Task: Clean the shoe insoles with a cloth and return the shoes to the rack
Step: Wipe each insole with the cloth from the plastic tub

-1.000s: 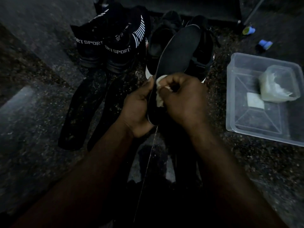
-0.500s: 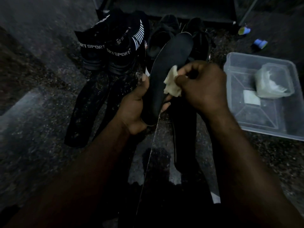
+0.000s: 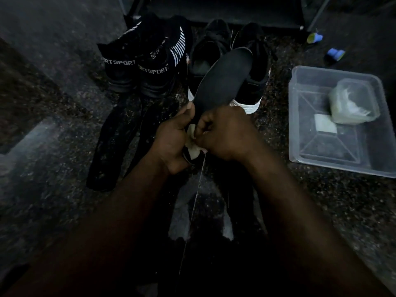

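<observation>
Insole held at its heel end, cloth pressed to it.

Head view: the left hand (image 3: 173, 140) grips the near heel end of the black insole (image 3: 225, 80), fingers curled round its edge. The right hand (image 3: 225, 133) pinches a pale cloth (image 3: 192, 147) against that same end. The insole's long axis runs up and away to the right, its toe over the black shoes (image 3: 205, 50) before the rack (image 3: 257, 22). Most of its length lies beyond the right hand, so the next stroke likely runs toeward.
</observation>
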Demonstrator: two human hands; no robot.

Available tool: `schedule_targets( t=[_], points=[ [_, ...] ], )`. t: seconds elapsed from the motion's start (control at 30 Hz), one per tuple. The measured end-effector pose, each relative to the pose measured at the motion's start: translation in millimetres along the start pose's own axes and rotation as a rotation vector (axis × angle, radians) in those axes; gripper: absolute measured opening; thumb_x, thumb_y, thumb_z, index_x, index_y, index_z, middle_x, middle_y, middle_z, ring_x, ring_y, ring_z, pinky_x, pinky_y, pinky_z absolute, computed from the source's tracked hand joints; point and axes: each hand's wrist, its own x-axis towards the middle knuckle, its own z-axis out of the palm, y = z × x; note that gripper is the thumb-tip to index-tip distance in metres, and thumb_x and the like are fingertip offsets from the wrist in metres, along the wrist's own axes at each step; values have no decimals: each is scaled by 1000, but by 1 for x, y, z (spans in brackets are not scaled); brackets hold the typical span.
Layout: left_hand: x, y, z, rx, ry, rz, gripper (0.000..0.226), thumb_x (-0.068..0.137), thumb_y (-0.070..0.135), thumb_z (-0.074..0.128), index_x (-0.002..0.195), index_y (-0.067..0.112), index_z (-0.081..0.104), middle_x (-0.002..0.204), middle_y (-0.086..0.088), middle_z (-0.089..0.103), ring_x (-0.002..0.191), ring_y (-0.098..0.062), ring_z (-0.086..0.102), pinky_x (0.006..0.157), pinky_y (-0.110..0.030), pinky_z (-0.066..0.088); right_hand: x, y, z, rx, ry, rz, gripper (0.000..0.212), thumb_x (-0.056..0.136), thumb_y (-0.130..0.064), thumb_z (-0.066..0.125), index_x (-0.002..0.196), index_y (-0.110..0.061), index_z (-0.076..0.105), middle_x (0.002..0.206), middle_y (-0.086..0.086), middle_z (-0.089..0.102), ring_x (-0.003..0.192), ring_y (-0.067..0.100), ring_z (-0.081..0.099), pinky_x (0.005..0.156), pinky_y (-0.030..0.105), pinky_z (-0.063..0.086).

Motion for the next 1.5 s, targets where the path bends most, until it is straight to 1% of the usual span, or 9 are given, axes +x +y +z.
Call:
schedule_targets(
  t=[0.1, 0.23, 0.43, 0.53, 0.7, 0.87, 1.07, 1.3, 1.5],
  points=[
    [-6, -2, -3, 58, -19, -15, 36, 109, 31, 44, 138, 14, 57, 109, -12, 74, 89, -28, 73, 79, -42, 61, -2, -1, -17, 242, 34, 66, 6, 80, -24, 76, 76, -19, 76, 68, -3, 74, 61, 9, 70, 61, 26, 54],
    [-14, -9, -12, 143, 75, 1, 29, 110, 17, 40, 128, 15, 63, 124, -18, 72, 101, -35, 72, 93, -52, 58, 0, 10, -25, 486, 220, 211, 6, 76, -23, 72, 72, -18, 71, 66, -3, 72, 63, 13, 69, 64, 34, 57],
    [-25, -25, -19, 532, 339, 114, 23, 99, 2, 54, 96, 17, 72, 85, -2, 76, 83, -18, 68, 78, -34, 57, -11, 25, 7, 674, 344, 367, 12, 65, -27, 67, 76, -23, 69, 73, -5, 72, 74, 15, 69, 75, 44, 60],
    [-31, -30, -18, 749, 449, 195, 6, 82, 21, 66, 86, 23, 70, 88, -1, 74, 85, -21, 68, 85, -41, 56, -18, 26, 27, 818, 369, 429, 20, 63, -26, 65, 83, -24, 69, 81, -1, 75, 81, 20, 72, 81, 50, 61],
    [-49, -18, -15, 1257, 546, 279, 31, 92, 45, 62, 77, 19, 68, 85, 2, 75, 84, -19, 68, 76, -25, 47, -29, 24, 44, 1067, 406, 439, 29, 67, -23, 72, 95, -22, 66, 90, 9, 75, 83, 23, 72, 84, 49, 60],
    [-48, 12, -32, 1396, 683, 352, 21, 88, 35, 66, 105, 24, 72, 110, -9, 73, 102, -30, 69, 86, -30, 49, -37, 28, 52, 1063, 345, 426, 23, 84, -12, 80, 106, -10, 72, 92, 13, 78, 80, 22, 71, 77, 42, 59],
    [-22, 36, -48, 1665, 658, 230, 67, 89, 40, 72, 144, 11, 48, 145, -24, 40, 123, -49, 54, 102, -50, 48, -35, 25, 62, 1122, 313, 470, 14, 94, 1, 66, 86, -7, 75, 80, 10, 74, 69, 16, 66, 62, 27, 55],
    [-6, 47, -45, 1703, 734, 266, 66, 79, 38, 82, 132, 7, 56, 135, -23, 57, 124, -44, 57, 100, -48, 50, -27, 27, 68, 1082, 333, 472, 9, 82, -21, 69, 83, -15, 76, 92, 18, 77, 80, 25, 68, 78, 45, 58],
    [-6, 59, -54, 1377, 583, 213, 11, 78, 20, 84, 84, 17, 75, 89, -2, 74, 87, -20, 68, 77, -24, 49, -23, 24, 71, 983, 319, 487, 19, 76, -28, 63, 80, -14, 75, 86, 13, 77, 81, 33, 71, 84, 61, 57]
  ],
)
